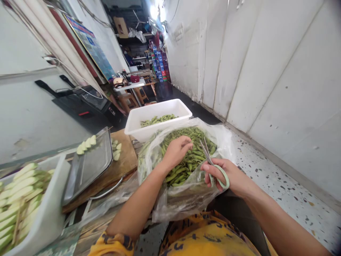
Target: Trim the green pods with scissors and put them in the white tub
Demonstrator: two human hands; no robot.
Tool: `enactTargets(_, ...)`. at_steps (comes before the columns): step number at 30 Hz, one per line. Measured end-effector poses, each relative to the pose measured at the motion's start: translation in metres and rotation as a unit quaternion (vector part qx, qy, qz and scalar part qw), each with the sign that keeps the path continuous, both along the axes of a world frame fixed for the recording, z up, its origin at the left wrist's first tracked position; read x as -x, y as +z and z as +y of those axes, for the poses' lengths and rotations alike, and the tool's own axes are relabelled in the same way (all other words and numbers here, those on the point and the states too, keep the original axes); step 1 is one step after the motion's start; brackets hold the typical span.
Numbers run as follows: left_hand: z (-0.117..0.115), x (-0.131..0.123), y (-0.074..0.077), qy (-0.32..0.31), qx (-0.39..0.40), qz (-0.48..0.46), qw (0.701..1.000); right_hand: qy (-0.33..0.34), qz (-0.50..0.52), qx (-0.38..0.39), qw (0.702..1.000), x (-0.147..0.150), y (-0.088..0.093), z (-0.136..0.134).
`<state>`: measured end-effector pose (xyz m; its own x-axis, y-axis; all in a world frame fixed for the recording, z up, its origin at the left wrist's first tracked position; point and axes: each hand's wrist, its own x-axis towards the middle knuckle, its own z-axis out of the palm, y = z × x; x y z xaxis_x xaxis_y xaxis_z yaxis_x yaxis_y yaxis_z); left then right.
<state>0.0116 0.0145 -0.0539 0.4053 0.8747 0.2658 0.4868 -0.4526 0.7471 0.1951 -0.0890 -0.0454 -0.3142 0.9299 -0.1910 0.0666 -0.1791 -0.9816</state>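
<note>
A bag (183,202) of pods (186,165) is being kept on the lap, mouth spread open. A white tub (160,108) with a few pods is sitting just beyond the bag's far edge. A board (124,161) is lying left of the bag, with a steel tray (87,169) being carried on it and skewered slices (86,144) at the tray's far edge. A second tub (50,213) of slices is sitting near left. Nothing is blocking the pods.

The left hand (177,151) is being dipped into the pile, fingers curled down; whether a pod is pinched cannot be told. The scissors (210,161) are being gripped by the right hand (230,177) at the bag's right edge, fingers closed through the green loops. Their long axis is running near-right to far-left, tips pointing up toward the white tub, blades nearly together.
</note>
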Motion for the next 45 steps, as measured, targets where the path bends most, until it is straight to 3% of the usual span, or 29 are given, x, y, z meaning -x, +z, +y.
enactTargets(4, -0.004, -0.001, 0.008, -0.001, 0.192, -0.149, 0.970, 0.014, -0.041, 0.007, 0.999, 0.001, 0.003, 0.004)
enactTargets(7, -0.009, -0.002, 0.015, -0.026, 0.255, -0.186, 0.949, 0.018, -0.077, 0.001, 0.997, 0.004, 0.008, 0.007)
enactTargets(16, -0.012, -0.001, 0.024, 0.000, 0.254, -0.230, 0.940, -0.001, -0.138, -0.032, 0.990, 0.008, 0.014, 0.015)
enactTargets(26, -0.019, -0.001, 0.031, -0.028, 0.248, -0.202, 0.947, -0.016, -0.129, -0.063, 0.990, 0.011, 0.017, 0.020)
enactTargets(29, -0.019, -0.003, 0.031, -0.029, 0.293, -0.220, 0.930, -0.028, -0.120, -0.057, 0.991, 0.011, 0.011, 0.021)
enactTargets(36, -0.017, -0.006, 0.032, 0.023, 0.339, -0.391, 0.856, 0.006, -0.070, -0.038, 0.997, 0.012, 0.011, 0.017)
enactTargets(45, -0.023, -0.010, 0.035, 0.044, 0.296, -0.430, 0.852, -0.019, -0.065, -0.038, 0.997, 0.012, 0.011, 0.016)
